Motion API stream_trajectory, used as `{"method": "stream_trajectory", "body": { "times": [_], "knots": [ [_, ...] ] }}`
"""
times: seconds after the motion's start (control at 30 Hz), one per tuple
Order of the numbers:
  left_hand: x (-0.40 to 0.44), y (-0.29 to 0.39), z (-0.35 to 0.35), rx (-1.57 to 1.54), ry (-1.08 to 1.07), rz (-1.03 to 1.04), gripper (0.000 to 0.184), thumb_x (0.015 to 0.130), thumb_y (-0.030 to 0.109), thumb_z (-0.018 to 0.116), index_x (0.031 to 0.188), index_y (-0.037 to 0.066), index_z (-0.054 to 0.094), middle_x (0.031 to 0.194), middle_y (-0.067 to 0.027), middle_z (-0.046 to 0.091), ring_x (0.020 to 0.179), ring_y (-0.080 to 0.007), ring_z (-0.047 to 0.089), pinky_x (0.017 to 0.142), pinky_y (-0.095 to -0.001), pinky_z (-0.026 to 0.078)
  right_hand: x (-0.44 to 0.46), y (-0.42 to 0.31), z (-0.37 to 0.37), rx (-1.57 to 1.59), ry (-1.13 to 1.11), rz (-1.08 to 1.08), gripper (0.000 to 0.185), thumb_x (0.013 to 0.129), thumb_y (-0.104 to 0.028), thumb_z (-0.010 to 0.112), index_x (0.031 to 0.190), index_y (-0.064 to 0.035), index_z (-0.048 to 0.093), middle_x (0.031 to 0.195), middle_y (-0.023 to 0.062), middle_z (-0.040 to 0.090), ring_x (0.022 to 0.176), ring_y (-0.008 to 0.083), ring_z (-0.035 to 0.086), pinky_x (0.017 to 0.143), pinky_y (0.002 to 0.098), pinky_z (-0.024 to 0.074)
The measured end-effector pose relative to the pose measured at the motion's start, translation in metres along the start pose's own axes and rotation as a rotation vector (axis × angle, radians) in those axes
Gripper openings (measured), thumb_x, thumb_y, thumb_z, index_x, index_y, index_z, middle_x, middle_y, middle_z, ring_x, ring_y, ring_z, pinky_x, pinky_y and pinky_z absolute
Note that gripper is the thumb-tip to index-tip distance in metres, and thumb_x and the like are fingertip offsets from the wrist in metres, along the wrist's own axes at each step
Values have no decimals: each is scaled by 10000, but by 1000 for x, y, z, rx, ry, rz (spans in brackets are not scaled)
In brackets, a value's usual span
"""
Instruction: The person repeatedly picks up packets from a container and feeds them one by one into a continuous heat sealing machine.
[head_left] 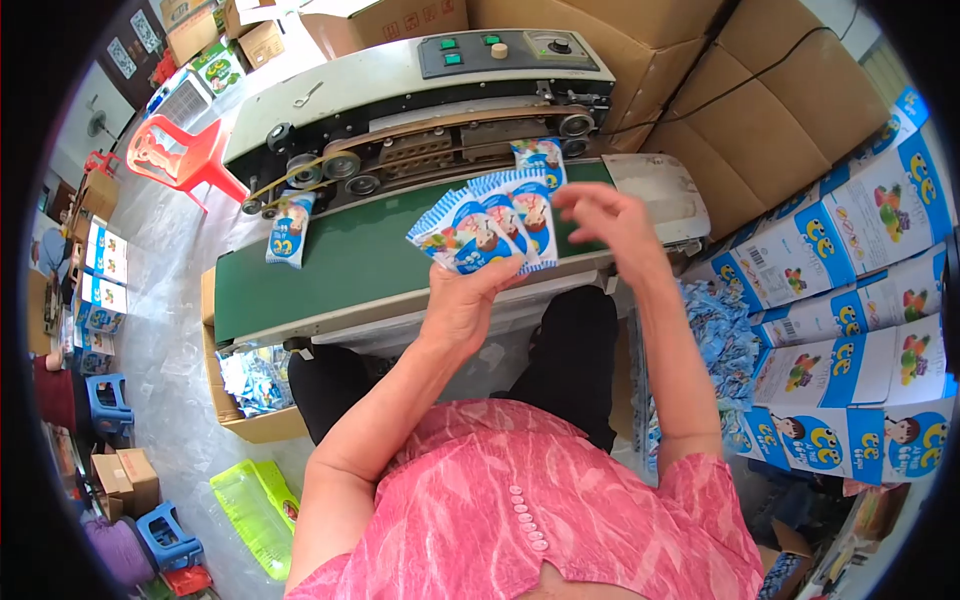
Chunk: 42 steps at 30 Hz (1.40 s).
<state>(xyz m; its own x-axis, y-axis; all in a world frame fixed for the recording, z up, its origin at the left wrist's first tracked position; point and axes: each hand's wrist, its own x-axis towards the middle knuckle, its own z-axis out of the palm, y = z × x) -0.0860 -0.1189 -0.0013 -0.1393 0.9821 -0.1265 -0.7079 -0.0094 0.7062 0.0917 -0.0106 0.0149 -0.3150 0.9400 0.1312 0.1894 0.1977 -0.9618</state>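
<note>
My left hand point(468, 300) is closed around a fan of several blue and white snack packets point(470, 237), held above the green conveyor belt. To the right of the fan, my right hand point(612, 225) is raised with bent fingers apart and nothing visible in them. Behind the fan, another packet point(538, 152) sticks out from the sealing machine point(400, 130) near its right end. One more packet point(290, 230) lies on the belt point(350, 245) at the left, its upper end at the machine's rollers.
A cardboard box of packets point(262, 425) stands below the belt's left end. To my right are a heap of blue packets point(712, 335) and printed cartons point(830, 370). A red chair point(185, 160), a green basket point(255, 515) and blue stools point(168, 537) are at the left.
</note>
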Motion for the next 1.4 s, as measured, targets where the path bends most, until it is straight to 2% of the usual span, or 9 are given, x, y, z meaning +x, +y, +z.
{"method": "stream_trajectory", "body": {
  "times": [0.03, 0.17, 0.37, 0.63, 0.83, 1.0, 1.1, 1.2, 1.4],
  "knots": [
    [3, -2, 2, 2, -14, 9, 383, 761, -42, 697, 1108, 74, 585, 1041, -29, 652, 931, -150, 639, 769, -323, 545, -12, -7, 9, 170, -166, 46, 253, 897, -197, 618, 1077, -23, 653, 913, 48, 671, 784, 103, 646, 643, 278, 572],
    [5, -8, 8, 11, 9, 38, 373, 759, -35, 704, 1100, 67, 590, 1031, -35, 654, 908, -149, 644, 756, -318, 550, -30, -1, 22, 440, -36, 157, 257, 904, -209, 606, 1057, -7, 650, 915, 61, 677, 771, 113, 654, 630, 279, 576],
    [4, -8, 1, 98, -15, 34, 357, 754, -44, 706, 1079, 56, 600, 1029, -39, 655, 901, -151, 645, 765, -320, 551, 16, 31, -46, 279, 304, 267, 248, 917, -213, 581, 946, 25, 642, 855, 73, 670, 693, 136, 657, 559, 275, 574],
    [0, -4, 5, 75, -32, 45, 353, 759, -60, 695, 1082, 49, 602, 1041, -41, 656, 920, -155, 647, 789, -326, 550, 73, 46, -31, 13, 152, 281, 248, 904, -236, 604, 924, 5, 660, 840, 51, 664, 699, 103, 626, 563, 243, 542],
    [4, 1, 3, 13, -14, 1, 342, 781, -34, 690, 1099, 48, 595, 1044, -44, 658, 929, -160, 650, 798, -322, 550, -5, -13, 7, 151, -140, 147, 223, 872, -192, 650, 943, 18, 673, 840, 37, 663, 740, 95, 613, 633, 236, 499],
    [7, -12, 8, 48, -22, 42, 363, 809, -6, 665, 1152, 49, 557, 1058, -74, 650, 959, -197, 645, 796, -352, 559, -26, 16, 15, 155, -146, -7, 200, 871, -146, 641, 978, 22, 657, 850, 45, 671, 736, 107, 635, 601, 235, 520],
    [4, -2, 9, 117, -20, -13, 339, 805, 17, 687, 1124, 45, 577, 1032, -67, 659, 931, -180, 651, 739, -315, 567, -17, 13, -15, 365, 224, 234, 186, 873, -120, 630, 994, 21, 644, 850, 55, 675, 704, 120, 651, 554, 234, 539],
    [2, -3, 11, 166, -43, -56, 307, 817, 39, 682, 1108, 33, 584, 1015, -77, 662, 910, -185, 657, 706, -306, 574, 14, 39, -52, 260, 302, 290, 189, 871, -134, 633, 985, 16, 640, 848, 61, 675, 660, 123, 650, 517, 235, 549],
    [3, 2, 14, 7, -108, -139, 294, 822, 79, 701, 1093, 32, 598, 974, -67, 669, 862, -156, 655, 676, -295, 576, 66, 49, -44, 102, 172, 276, 182, 865, -150, 640, 948, 11, 654, 852, 51, 674, 664, 111, 642, 514, 223, 525]
  ]
}}
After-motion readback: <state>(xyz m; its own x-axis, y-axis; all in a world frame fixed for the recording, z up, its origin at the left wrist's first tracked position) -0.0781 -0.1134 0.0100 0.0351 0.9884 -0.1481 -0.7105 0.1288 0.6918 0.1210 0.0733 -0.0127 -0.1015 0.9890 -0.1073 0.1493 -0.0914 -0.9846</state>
